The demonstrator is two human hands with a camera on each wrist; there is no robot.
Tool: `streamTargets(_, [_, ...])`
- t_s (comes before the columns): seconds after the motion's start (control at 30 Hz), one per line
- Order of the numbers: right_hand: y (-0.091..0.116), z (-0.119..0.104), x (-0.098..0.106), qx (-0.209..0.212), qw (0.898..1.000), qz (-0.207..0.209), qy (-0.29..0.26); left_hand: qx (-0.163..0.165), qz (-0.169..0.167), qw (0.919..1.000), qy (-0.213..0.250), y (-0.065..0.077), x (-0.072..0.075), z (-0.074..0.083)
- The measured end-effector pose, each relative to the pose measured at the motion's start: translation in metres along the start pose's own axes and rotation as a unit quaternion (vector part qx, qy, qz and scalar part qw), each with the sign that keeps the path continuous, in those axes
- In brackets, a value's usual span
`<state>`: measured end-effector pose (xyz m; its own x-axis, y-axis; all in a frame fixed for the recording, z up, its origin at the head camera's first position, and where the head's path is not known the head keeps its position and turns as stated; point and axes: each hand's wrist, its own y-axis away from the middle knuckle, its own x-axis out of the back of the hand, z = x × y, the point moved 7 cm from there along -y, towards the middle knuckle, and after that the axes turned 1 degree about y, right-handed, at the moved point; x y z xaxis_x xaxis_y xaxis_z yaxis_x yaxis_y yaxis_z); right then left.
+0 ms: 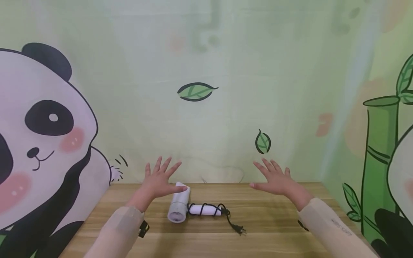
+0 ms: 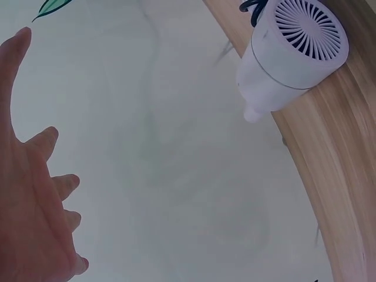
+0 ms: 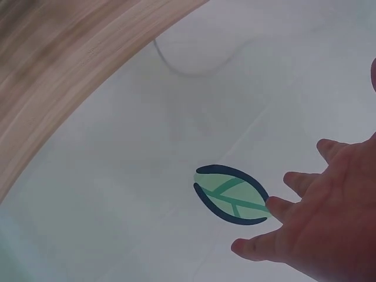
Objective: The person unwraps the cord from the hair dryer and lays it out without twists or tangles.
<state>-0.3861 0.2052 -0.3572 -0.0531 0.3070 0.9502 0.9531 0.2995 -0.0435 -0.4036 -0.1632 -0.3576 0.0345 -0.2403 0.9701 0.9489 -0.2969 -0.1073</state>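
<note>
A white hair dryer (image 1: 179, 203) lies on the wooden table, its round vented end toward me. Its dark cord (image 1: 228, 214) is wound around the handle (image 1: 205, 210), and the plug (image 1: 238, 229) rests on the wood to the right. My left hand (image 1: 158, 182) hovers with fingers spread, its thumb overlapping the dryer's far end in the head view. Apart from everything, my right hand (image 1: 275, 180) is raised above the table's right side, fingers spread too. In the left wrist view the dryer's vent grille (image 2: 311, 29) shows beyond the left palm (image 2: 38, 217). Both hands hold nothing.
The wooden table (image 1: 271, 240) ends at a pale green cloth backdrop (image 1: 226, 118) behind it. Printed on the cloth are a panda (image 1: 48, 150) at left, leaves, and a bamboo stalk (image 1: 380, 161) at right. Dark straps sit at both wrists.
</note>
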Motion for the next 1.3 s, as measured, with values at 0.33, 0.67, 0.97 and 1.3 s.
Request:
streamTargets(0.33, [0.002,-0.001,0.002,0.002,1.000,0.007,0.006,0.004,0.002,1.0000,0.004,-0.001,0.003,-0.001])
streamTargets(0.67, [-0.002,-0.004,0.004,0.016,0.999,0.037,0.021,0.007,0.003,1.0000,0.001,-0.005,0.006,0.002])
streamTargets(0.97, [-0.008,-0.014,-0.010,0.028,0.999,0.040,0.020,0.025,-0.004,0.9996,-0.009,-0.007,-0.008,-0.004])
streamTargets(1.3, [-0.010,-0.031,-0.044,0.060,0.995,0.069,-0.030,0.048,-0.031,0.9982,0.019,-0.009,-0.049,-0.013])
